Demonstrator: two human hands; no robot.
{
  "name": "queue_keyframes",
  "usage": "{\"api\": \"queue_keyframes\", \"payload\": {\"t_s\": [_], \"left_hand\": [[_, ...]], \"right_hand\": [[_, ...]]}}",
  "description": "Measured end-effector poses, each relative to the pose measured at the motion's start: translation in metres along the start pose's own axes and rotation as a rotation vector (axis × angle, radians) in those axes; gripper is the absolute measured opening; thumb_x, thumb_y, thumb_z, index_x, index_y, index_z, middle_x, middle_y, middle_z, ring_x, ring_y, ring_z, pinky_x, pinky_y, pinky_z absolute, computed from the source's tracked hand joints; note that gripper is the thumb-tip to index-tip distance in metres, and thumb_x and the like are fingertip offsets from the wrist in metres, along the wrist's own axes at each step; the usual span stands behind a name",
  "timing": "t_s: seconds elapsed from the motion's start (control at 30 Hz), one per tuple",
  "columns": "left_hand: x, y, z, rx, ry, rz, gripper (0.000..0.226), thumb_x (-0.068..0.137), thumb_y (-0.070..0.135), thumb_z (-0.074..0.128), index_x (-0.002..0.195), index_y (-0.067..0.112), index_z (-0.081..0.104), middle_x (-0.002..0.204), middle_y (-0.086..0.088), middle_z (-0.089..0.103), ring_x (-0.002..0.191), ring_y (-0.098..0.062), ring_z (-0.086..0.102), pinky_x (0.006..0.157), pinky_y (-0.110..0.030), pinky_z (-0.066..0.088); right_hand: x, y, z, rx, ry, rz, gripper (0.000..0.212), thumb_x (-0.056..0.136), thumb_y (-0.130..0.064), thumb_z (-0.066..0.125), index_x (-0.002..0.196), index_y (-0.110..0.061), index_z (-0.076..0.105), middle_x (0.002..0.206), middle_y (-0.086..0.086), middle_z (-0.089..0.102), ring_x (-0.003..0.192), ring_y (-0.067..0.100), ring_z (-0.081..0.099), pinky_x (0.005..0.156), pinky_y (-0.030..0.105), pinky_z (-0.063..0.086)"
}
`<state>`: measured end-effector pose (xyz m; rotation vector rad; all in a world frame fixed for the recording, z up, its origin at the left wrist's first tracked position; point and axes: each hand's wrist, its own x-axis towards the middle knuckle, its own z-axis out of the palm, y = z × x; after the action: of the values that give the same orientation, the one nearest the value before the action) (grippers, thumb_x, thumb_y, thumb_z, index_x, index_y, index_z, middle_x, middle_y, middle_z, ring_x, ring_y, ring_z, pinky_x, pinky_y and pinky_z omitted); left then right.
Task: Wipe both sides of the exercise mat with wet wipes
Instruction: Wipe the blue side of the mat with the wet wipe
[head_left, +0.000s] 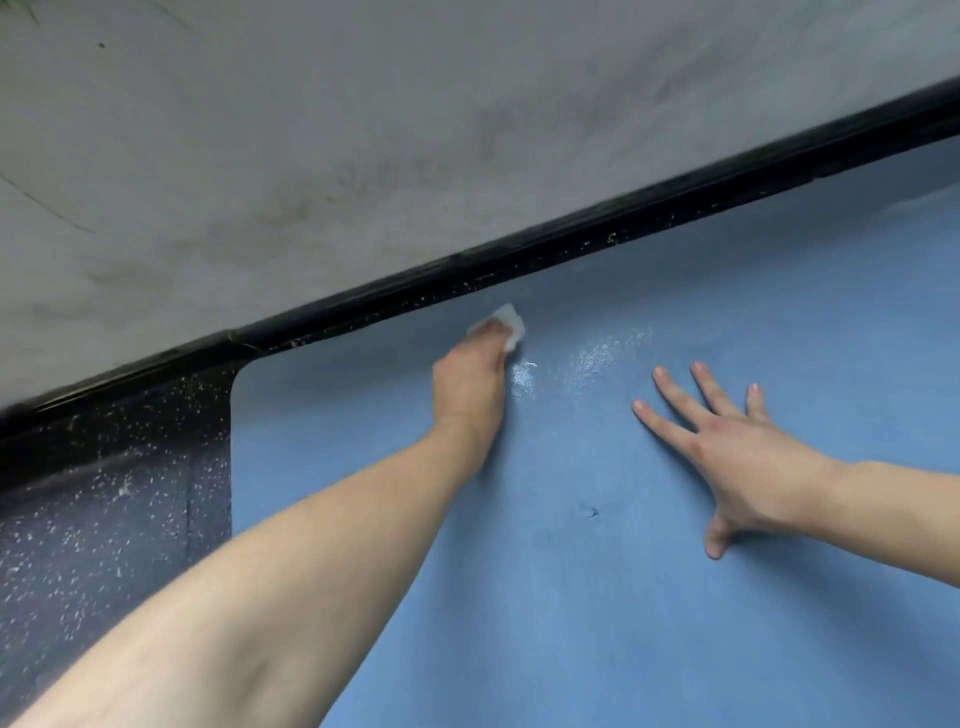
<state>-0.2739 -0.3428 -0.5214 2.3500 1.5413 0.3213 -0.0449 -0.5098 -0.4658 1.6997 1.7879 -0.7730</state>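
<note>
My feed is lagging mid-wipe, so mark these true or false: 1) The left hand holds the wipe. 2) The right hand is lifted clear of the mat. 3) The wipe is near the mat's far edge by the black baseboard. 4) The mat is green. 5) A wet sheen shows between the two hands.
1) True: the left hand grips the white wipe.
2) False: the right hand lies flat on the mat, fingers spread.
3) True: it sits just short of the baseboard.
4) False: the mat is blue.
5) True: the wet sheen glints between them.
</note>
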Motion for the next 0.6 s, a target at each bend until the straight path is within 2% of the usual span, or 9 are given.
{"api": "queue_keyframes", "payload": {"t_s": [0.07,0.1,0.2,0.3,0.37,0.47,0.5,0.53,0.6], "left_hand": [[-0.048,-0.011,0.006,-0.051,-0.035,0.201,0.035,0.094,0.018,0.048,0.122,0.023,0.069,0.131,0.000,0.067,0.118,-0.025,0.064,0.088,-0.028,0.050],[-0.075,-0.018,0.008,-0.069,-0.048,0.302,0.038,0.094,0.018,0.048,0.124,0.024,0.069,0.134,0.001,0.065,0.123,-0.021,0.061,0.096,-0.028,0.048],[-0.134,-0.026,0.006,-0.083,-0.132,0.419,0.040,0.092,0.016,0.050,0.126,0.027,0.068,0.134,0.006,0.065,0.123,-0.014,0.061,0.095,-0.025,0.051],[-0.131,-0.008,-0.009,-0.142,-0.113,0.291,0.033,0.091,0.020,0.054,0.116,0.031,0.072,0.124,0.011,0.071,0.112,-0.010,0.067,0.087,-0.021,0.051],[-0.117,0.006,-0.021,-0.183,-0.086,0.096,0.029,0.095,0.026,0.055,0.115,0.030,0.075,0.114,0.007,0.074,0.101,-0.014,0.071,0.083,-0.024,0.052],[-0.108,0.010,-0.029,-0.306,0.041,-0.298,0.028,0.103,0.027,0.052,0.119,0.031,0.074,0.100,0.005,0.078,0.089,-0.015,0.070,0.081,-0.025,0.052],[-0.109,0.014,-0.027,-0.287,0.046,-0.324,0.028,0.103,0.027,0.052,0.120,0.033,0.073,0.099,0.005,0.078,0.090,-0.018,0.069,0.079,-0.028,0.051],[-0.114,0.019,-0.021,-0.200,0.026,-0.268,0.027,0.102,0.025,0.053,0.119,0.034,0.072,0.100,0.002,0.077,0.090,-0.024,0.069,0.075,-0.031,0.049],[-0.137,0.030,-0.007,-0.059,-0.037,-0.023,0.027,0.099,0.016,0.056,0.116,0.031,0.071,0.112,0.002,0.072,0.095,-0.027,0.067,0.067,-0.032,0.049]], "right_hand": [[-0.001,0.001,-0.002,-0.002,-0.002,-0.005,0.170,0.051,-0.072,0.091,0.157,-0.033,-0.036,0.160,0.004,-0.051,0.154,0.043,-0.034,0.122,0.075,0.014],[-0.002,0.001,-0.002,-0.002,-0.007,-0.003,0.170,0.051,-0.072,0.091,0.158,-0.033,-0.036,0.160,0.004,-0.050,0.154,0.043,-0.034,0.122,0.075,0.014],[-0.007,0.001,-0.006,-0.015,-0.016,-0.003,0.170,0.052,-0.074,0.090,0.157,-0.033,-0.036,0.162,0.004,-0.048,0.154,0.044,-0.033,0.122,0.076,0.015],[-0.012,0.000,-0.009,-0.006,-0.002,-0.014,0.169,0.052,-0.075,0.090,0.157,-0.033,-0.036,0.162,0.004,-0.048,0.154,0.044,-0.033,0.122,0.076,0.014],[-0.018,0.001,-0.010,-0.004,0.030,-0.016,0.166,0.054,-0.073,0.090,0.159,-0.033,-0.032,0.163,0.003,-0.045,0.155,0.042,-0.031,0.122,0.075,0.013],[-0.028,-0.001,0.005,0.036,0.090,-0.046,0.156,0.061,-0.067,0.089,0.161,-0.037,-0.027,0.166,0.006,-0.041,0.159,0.041,-0.022,0.125,0.069,0.012],[-0.032,-0.005,0.014,0.054,0.117,-0.056,0.152,0.063,-0.065,0.087,0.162,-0.037,-0.025,0.167,0.006,-0.039,0.160,0.040,-0.019,0.127,0.067,0.013],[-0.037,-0.008,0.022,0.077,0.124,-0.076,0.148,0.066,-0.064,0.086,0.163,-0.036,-0.022,0.168,0.007,-0.037,0.160,0.039,-0.018,0.128,0.063,0.012],[-0.047,-0.014,0.037,0.095,0.099,-0.146,0.141,0.073,-0.061,0.084,0.165,-0.032,-0.019,0.169,0.007,-0.034,0.161,0.035,-0.019,0.130,0.056,0.010]]}}
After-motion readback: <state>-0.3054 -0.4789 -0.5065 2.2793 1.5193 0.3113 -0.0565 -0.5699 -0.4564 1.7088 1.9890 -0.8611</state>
